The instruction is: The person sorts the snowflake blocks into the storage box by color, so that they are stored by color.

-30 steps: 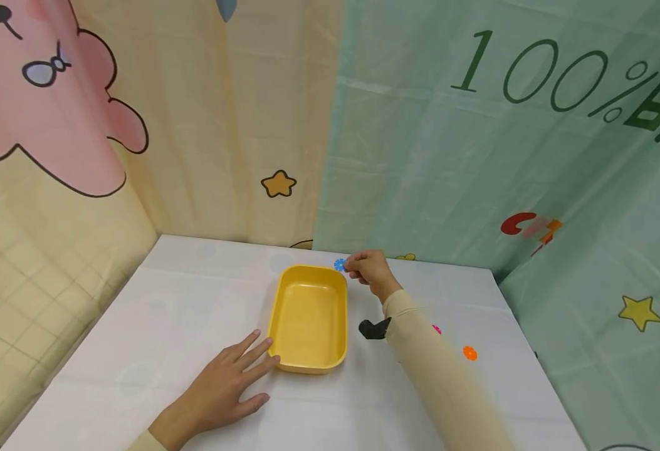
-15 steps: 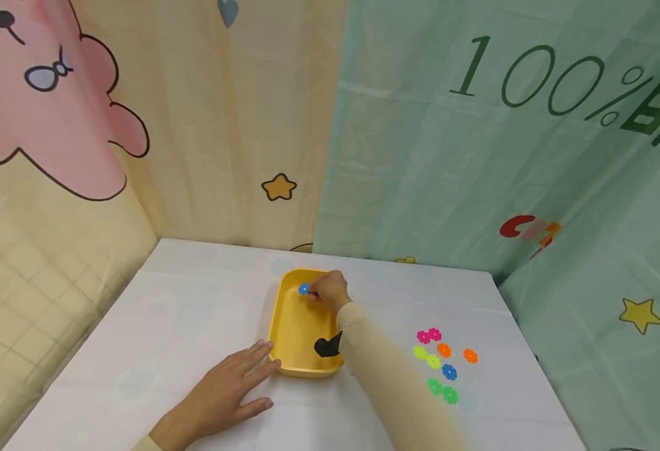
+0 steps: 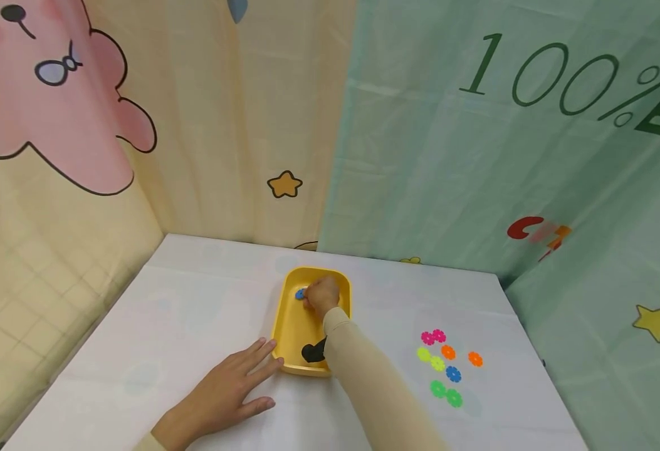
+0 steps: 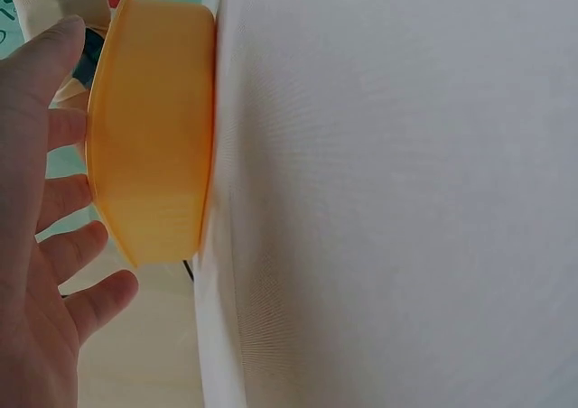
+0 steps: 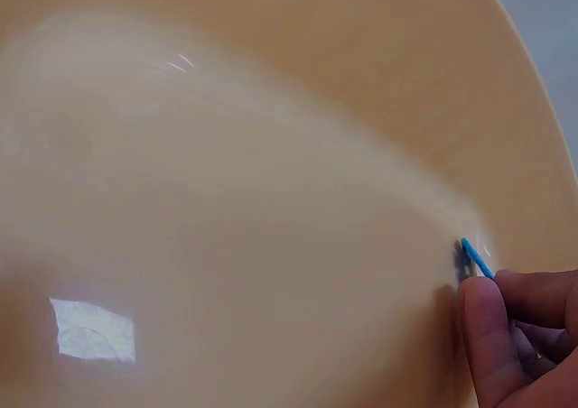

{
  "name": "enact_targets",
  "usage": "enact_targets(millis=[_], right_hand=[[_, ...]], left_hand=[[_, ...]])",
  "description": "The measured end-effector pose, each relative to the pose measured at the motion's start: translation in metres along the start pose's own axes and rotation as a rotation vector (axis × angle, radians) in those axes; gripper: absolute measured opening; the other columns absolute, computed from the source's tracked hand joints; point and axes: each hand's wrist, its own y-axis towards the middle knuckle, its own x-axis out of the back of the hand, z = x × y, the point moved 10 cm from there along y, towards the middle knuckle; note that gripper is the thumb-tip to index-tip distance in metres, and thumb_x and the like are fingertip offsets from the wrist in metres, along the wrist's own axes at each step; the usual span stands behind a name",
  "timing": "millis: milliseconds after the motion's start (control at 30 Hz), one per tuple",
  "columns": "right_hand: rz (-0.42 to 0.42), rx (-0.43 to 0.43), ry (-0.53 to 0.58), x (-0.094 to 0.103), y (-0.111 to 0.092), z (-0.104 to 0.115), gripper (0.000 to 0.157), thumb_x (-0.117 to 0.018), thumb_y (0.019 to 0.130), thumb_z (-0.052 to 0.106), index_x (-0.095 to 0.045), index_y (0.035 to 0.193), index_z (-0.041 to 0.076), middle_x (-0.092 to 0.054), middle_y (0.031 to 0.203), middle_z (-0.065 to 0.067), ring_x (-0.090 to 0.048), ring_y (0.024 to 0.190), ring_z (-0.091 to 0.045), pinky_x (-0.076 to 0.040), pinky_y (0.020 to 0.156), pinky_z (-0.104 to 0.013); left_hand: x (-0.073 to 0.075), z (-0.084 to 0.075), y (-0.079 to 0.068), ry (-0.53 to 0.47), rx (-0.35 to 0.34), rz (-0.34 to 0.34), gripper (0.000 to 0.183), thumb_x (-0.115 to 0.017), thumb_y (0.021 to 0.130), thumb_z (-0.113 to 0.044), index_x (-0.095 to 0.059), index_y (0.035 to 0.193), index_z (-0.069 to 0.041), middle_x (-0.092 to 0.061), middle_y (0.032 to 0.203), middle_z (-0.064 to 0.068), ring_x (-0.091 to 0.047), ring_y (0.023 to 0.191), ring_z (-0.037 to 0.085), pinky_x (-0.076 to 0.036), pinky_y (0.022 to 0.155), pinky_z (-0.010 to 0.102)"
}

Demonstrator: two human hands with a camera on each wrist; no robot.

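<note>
Inside the yellow plastic tray [image 3: 292, 329], near its far end, my right hand [image 3: 323, 294] pinches a small blue flower-shaped plastic disc [image 3: 299, 294]. The right wrist view shows that disc [image 5: 476, 257] edge-on between thumb and forefinger, low over the tray floor; I cannot tell whether it touches. My left hand [image 3: 222, 391] lies with spread, straight fingers at the tray's near-left corner, fingertips on the rim. From the left wrist, the tray's outer wall [image 4: 153, 128] appears beside these fingers.
Right of the tray, several loose flower discs lie on the white tabletop [image 3: 205, 300]: pink [image 3: 434, 337], orange [image 3: 475, 359], yellow [image 3: 430, 359], blue [image 3: 453, 374] and green [image 3: 446, 393]. Printed curtains [image 3: 414, 156] hang behind the table and along its sides.
My right hand has carried the blue disc from beyond the tray's far-right corner to inside the tray, lowering it. The forearm no longer covers the loose discs. My left hand stays at the rim.
</note>
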Motion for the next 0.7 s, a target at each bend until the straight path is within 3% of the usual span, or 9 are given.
enact_targets(millis=[200, 467, 700], right_hand=[[0.008, -0.008, -0.009, -0.004, -0.003, -0.003, 0.011, -0.069, 0.095, 0.007, -0.067, 0.086, 0.001, -0.064, 0.062, -0.008, -0.061, 0.054, -0.018, -0.051, 0.056, -0.022], [0.025, -0.015, 0.092, -0.004, -0.005, -0.006, 0.011, -0.063, 0.097, 0.002, -0.069, 0.089, -0.002, -0.066, 0.07, -0.012, -0.064, 0.055, -0.018, -0.056, 0.057, -0.022], [0.067, 0.074, 0.084, 0.008, -0.017, 0.006, 0.014, -0.061, 0.097, 0.001, -0.069, 0.085, -0.001, -0.063, 0.068, -0.008, -0.061, 0.056, -0.016, -0.056, 0.06, -0.023]], left_hand=[[0.0, 0.0, -0.001, 0.003, 0.003, -0.004, 0.063, -0.062, 0.095, -0.059, -0.059, 0.144, -0.019, -0.048, 0.156, 0.012, -0.047, 0.141, 0.034, -0.053, 0.1, 0.047], [-0.001, -0.001, 0.0, 0.002, -0.004, -0.008, 0.061, -0.064, 0.095, -0.056, -0.059, 0.144, -0.019, -0.049, 0.156, 0.012, -0.05, 0.139, 0.035, -0.053, 0.099, 0.046], [-0.001, 0.002, 0.001, 0.011, 0.01, 0.022, 0.06, -0.063, 0.096, -0.056, -0.059, 0.144, -0.021, -0.048, 0.156, 0.01, -0.05, 0.139, 0.033, -0.054, 0.099, 0.047]])
